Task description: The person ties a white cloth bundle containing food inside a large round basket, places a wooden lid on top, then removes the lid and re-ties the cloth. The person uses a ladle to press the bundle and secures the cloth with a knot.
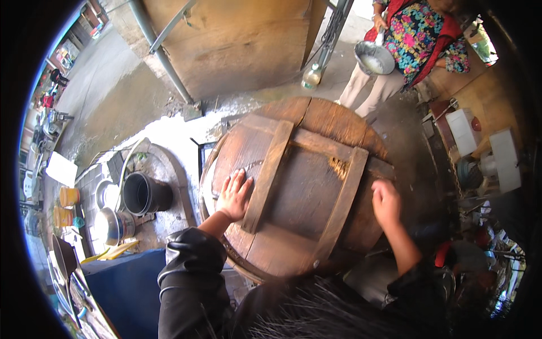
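A large round wooden lid point(311, 182) with two long battens and a crosspiece lies in front of me, on what looks like a wide round vessel whose rim shows at the left. My left hand point(236, 197) rests on its left part with spread fingers, just beside the left batten point(269, 176). Over the lid's right edge is my right hand point(386, 201), its fingers curled; it is slightly blurred, and whether it touches the wood I cannot tell. Nothing shows in either hand. Part of the crosspiece near the right batten point(344, 203) looks rough and splintered.
Beyond the lid, a person point(413, 42) in a floral top holds a metal pan point(374, 58). A plastic bottle point(311, 77) stands by a post. At the left are a black bucket point(147, 194), metal basins point(111, 224) and a hose point(127, 165); a blue panel point(127, 292) stands nearer.
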Motion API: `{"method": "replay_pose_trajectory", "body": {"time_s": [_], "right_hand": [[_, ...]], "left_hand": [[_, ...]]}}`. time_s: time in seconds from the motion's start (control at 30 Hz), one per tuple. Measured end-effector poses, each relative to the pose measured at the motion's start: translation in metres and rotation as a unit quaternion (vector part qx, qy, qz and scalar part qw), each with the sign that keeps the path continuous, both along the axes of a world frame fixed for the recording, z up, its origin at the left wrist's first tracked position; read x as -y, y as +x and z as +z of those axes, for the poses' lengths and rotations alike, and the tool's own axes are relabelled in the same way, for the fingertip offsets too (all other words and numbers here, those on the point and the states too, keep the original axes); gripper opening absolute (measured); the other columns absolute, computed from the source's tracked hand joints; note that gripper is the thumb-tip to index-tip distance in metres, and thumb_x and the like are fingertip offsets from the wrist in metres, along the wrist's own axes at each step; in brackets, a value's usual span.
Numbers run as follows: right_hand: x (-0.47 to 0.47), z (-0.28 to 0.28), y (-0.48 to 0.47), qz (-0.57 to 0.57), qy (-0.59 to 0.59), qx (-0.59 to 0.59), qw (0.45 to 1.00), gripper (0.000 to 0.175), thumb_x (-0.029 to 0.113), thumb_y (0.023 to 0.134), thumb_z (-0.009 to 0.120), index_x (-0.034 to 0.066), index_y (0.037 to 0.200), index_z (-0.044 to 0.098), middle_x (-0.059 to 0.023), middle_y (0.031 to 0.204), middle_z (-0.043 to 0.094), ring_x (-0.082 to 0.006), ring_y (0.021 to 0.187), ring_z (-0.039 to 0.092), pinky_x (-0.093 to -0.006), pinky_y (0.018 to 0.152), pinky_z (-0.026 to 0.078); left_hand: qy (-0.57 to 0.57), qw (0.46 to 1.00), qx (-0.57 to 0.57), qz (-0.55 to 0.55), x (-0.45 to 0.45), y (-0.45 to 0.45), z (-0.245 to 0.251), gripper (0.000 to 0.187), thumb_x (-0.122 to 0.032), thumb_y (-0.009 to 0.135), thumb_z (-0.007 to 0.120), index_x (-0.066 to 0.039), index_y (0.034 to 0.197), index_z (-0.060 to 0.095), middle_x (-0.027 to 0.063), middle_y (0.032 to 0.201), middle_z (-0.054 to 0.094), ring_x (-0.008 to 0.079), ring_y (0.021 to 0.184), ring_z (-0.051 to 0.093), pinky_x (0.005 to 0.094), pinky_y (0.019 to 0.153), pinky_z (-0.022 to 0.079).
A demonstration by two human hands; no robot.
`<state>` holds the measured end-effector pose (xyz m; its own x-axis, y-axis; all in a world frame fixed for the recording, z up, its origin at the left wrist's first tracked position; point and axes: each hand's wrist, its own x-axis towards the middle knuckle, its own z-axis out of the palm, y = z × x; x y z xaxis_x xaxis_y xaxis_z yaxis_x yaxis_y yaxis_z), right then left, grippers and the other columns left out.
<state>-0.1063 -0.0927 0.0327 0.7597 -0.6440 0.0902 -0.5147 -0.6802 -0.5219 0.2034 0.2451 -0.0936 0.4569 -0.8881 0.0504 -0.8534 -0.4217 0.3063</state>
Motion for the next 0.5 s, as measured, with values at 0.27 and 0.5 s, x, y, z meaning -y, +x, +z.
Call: {"method": "replay_pose_trajectory", "body": {"time_s": [0.27, 0.5], "right_hand": [[0.133, -0.051, 0.104, 0.209, -0.175, 0.03, 0.962, 0.03, -0.002, 0.084, 0.055, 0.0053, 0.112, 0.064, -0.01, 0.13, 0.058, -0.0296, 0.125, 0.05, -0.0381, 0.104, 0.041], [0.145, -0.086, 0.102, 0.222, -0.134, 0.057, 0.964, 0.035, -0.006, 0.08, 0.055, 0.0049, 0.112, 0.063, -0.0117, 0.13, 0.058, -0.0303, 0.127, 0.049, -0.0386, 0.106, 0.041]], "left_hand": [[0.066, 0.998, 0.008, 0.009, 0.004, -0.001, 0.012, 0.067, -0.029, 0.08, 0.054, -0.011, 0.143, 0.04, 0.0208, 0.153, 0.027, 0.0339, 0.145, 0.022, 0.0498, 0.117, 0.015], [0.107, 0.994, 0.02, 0.01, 0.011, -0.004, 0.037, 0.068, -0.026, 0.079, 0.057, -0.011, 0.143, 0.04, 0.0202, 0.154, 0.026, 0.0333, 0.145, 0.021, 0.0489, 0.117, 0.015]]}}
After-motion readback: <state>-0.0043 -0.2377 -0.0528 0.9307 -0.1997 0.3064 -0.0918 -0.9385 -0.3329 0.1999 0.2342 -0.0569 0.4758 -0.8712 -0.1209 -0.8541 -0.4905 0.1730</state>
